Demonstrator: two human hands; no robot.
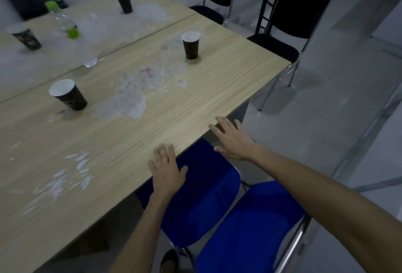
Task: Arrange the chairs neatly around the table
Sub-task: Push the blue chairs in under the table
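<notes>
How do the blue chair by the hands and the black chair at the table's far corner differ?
The blue chair is bright blue; the black chair is dark. The blue chair stands at the table's near edge, under both open hands; the black chair stands at the far corner, untouched. Each has its seat partly under the tabletop and a metal frame.

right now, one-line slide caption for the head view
Both open hands, left hand and right hand, hover over a blue chair tucked under the wooden table.
</notes>
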